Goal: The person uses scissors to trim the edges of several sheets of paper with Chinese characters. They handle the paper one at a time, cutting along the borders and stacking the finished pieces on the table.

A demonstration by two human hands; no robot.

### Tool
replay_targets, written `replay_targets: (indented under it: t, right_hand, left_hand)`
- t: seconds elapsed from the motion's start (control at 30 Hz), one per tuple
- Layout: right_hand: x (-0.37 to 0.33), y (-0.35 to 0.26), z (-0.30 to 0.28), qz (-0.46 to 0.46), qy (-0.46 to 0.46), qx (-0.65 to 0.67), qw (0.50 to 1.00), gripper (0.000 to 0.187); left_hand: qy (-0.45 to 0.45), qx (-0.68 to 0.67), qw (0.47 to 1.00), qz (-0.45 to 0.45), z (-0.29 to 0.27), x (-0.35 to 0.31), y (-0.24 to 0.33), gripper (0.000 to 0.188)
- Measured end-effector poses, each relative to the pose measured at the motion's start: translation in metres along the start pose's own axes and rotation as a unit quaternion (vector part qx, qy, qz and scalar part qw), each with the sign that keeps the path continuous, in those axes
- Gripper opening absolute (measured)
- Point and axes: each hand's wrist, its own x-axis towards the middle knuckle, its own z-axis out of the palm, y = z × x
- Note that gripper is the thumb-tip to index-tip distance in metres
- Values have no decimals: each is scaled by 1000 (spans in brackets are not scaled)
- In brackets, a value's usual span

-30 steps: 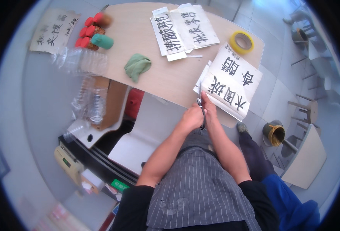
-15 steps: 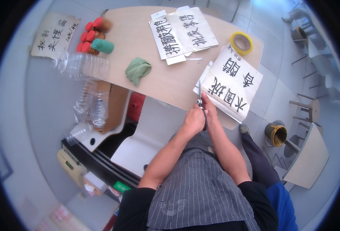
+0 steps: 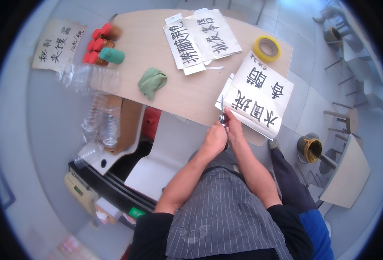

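Observation:
My left hand [image 3: 216,138] is closed around the dark handles of a pair of scissors [image 3: 222,118], whose blades point away from me along the near left edge of a white paper sign [image 3: 257,96]. Right beside it, my right hand [image 3: 235,125] is closed at the sign's near corner, its thumb against the paper; its other fingers are mostly hidden. Large black brush characters cover the sign, which lies over the table's right end. White paper edges show beneath its left side. A roll of yellow tape [image 3: 267,48] lies at the sign's far edge.
On the table [image 3: 126,78] are another lettered card [image 3: 202,39], a green cloth [image 3: 152,83], red-lidded jars [image 3: 98,44] and a teal bottle [image 3: 112,55]. Clear plastic bottles [image 3: 89,78] lie beyond its left edge. A person's leg [image 3: 289,177] and a bin [image 3: 309,148] are at right.
The whole view has shifted slightly, with table items a little farther left. Both hands keep their hold at the sign's near edge; the scissors stay between them.

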Motion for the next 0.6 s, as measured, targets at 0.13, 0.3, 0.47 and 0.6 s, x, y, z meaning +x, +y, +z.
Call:
replay_targets:
  t: [0.13,0.3,0.47,0.6]
  right_hand:
    - [-6,-2,-1,-7,-3,-5,1000,14]
    - [-3,0,-16,-43,-32,-32,998,12]
    - [-16,-6,-14,-70,-29,-84,994,11]
    - [-14,-4,-16,-53,-25,-69,996,11]
  left_hand:
    - [-15,23,1000,-2,-2,0,-6,34]
    - [-72,36,997,-12,-10,3,-21,32]
    - [-113,51,992,14,-17,12,-26,32]
    - [-97,20,995,-29,-16,13,-15,33]
